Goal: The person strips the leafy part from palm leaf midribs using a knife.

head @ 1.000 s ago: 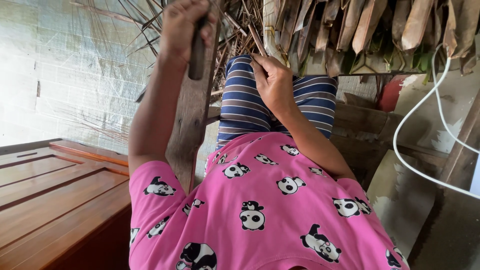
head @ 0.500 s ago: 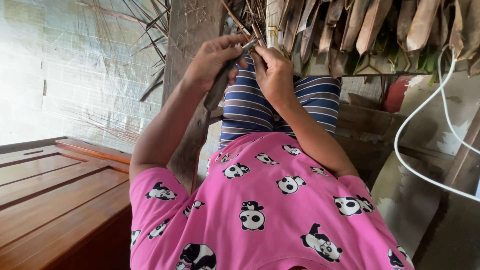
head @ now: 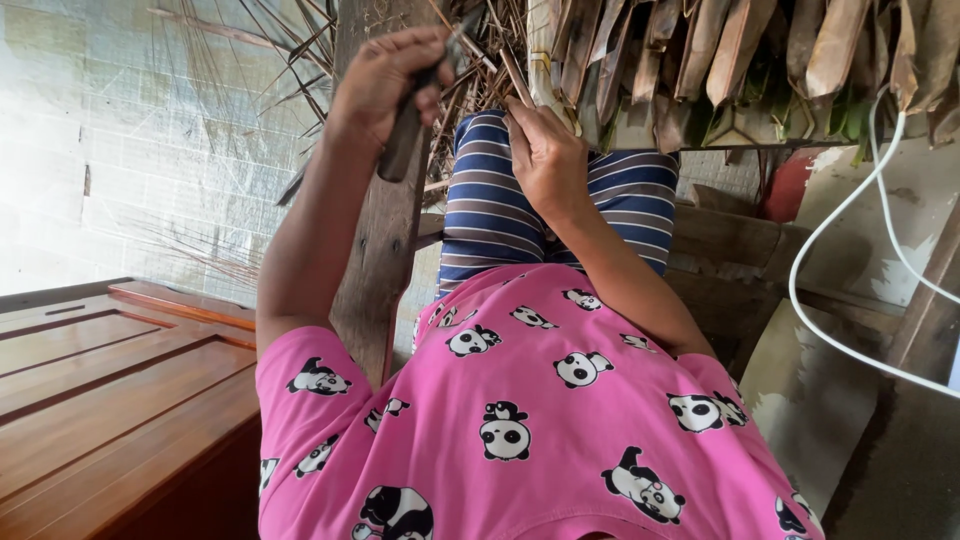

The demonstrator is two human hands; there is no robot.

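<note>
My left hand is raised at the upper left, shut on a knife with a dark handle that points down from the fist. Its blade end reaches up toward a bundle of thin dry leaf ribs. My right hand rests on my knee in striped shorts and pinches a thin brown leaf strip that runs up and to the left. The two hands are apart, with the knife to the left of the strip.
An upright wooden plank stands beside my left arm. Dried palm leaves hang along the top. A white cable loops at the right, near a red container. A brown wooden panel lies at the lower left.
Half a second ago the knife met the strip at my right hand's fingertips. My left hand has since swept the knife up and to the left, away from it. The right hand stayed on the knee.
</note>
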